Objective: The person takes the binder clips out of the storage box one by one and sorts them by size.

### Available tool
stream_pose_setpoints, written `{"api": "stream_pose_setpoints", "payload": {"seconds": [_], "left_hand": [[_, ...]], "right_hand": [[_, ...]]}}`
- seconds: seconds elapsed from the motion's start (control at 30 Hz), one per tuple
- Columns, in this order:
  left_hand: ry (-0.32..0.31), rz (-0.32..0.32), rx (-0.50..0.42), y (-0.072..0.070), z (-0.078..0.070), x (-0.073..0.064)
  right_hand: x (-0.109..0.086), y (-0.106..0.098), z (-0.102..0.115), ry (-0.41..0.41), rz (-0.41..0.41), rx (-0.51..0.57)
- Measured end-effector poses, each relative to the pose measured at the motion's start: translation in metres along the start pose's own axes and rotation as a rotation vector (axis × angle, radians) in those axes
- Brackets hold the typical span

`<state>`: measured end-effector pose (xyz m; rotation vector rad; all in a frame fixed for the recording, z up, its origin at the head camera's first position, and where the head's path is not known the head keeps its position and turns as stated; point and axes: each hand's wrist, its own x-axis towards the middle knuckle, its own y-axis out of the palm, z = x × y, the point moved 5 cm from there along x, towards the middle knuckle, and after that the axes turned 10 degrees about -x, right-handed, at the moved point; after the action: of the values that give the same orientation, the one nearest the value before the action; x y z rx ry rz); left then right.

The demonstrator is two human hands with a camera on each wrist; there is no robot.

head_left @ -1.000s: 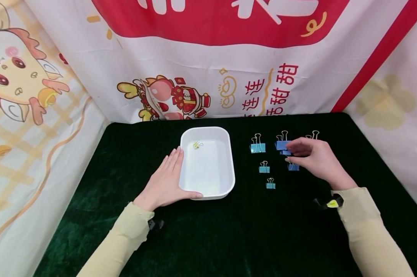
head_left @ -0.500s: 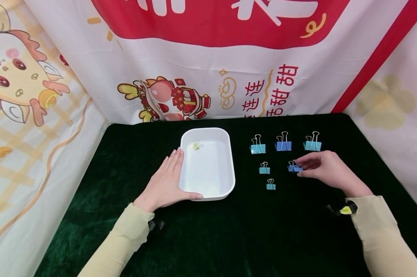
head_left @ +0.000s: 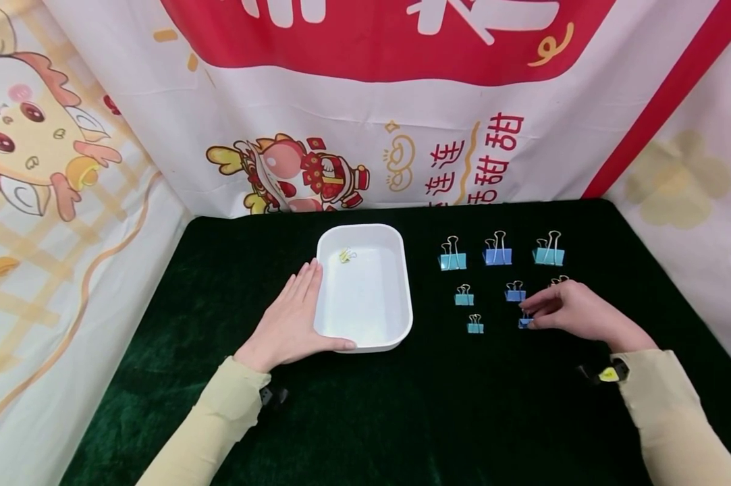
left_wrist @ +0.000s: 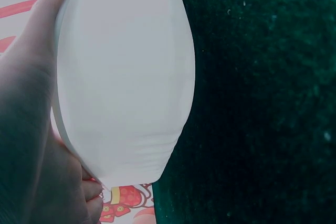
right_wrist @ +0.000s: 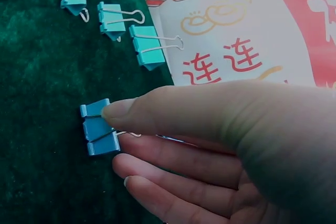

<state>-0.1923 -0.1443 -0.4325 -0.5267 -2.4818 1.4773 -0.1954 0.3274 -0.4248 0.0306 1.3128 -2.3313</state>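
My left hand [head_left: 289, 317] lies along the left side of a white tray [head_left: 406, 304], fingers straight against its wall and thumb at the near corner. A small yellow binder clip [head_left: 345, 256] is inside the tray. With thumb and fingers, my right hand [head_left: 574, 314] pinches a small blue binder clip [right_wrist: 100, 129], held close over the dark green cloth. Just behind that clip stands a larger blue binder clip [head_left: 514, 295]. A further clip [head_left: 559, 280] is mostly hidden behind the right hand, its wire handles showing.
At the back, two large teal clips [head_left: 453, 261] [head_left: 549, 256] flank a large blue clip [head_left: 497, 256]. Two smaller teal clips [head_left: 464, 298] [head_left: 475, 327] stand left of the right hand. A printed white and red cloth [head_left: 341, 148] hangs behind the table.
My right hand has brought the small blue clip from beside the large blue clip toward me, past the middle blue clip. My left hand stays on the tray.
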Motion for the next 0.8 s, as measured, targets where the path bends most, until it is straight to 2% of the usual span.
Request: {"api": "stream_pose_setpoints", "payload": {"seconds": [0.3, 0.63, 0.8], "left_hand": [[-0.01, 0.004, 0.0, 0.001, 0.001, 0.0], [-0.004, 0.003, -0.006, 0.001, 0.0, -0.001], [-0.003, 0.003, -0.004, 0.0, 0.0, -0.001]], "right_hand": [[-0.002, -0.001, -0.003, 0.032, -0.023, -0.029], [-0.009, -0.018, 0.014, 0.018, -0.174, -0.056], [-0.009, -0.025, 0.027, 0.015, -0.218, -0.067]]}}
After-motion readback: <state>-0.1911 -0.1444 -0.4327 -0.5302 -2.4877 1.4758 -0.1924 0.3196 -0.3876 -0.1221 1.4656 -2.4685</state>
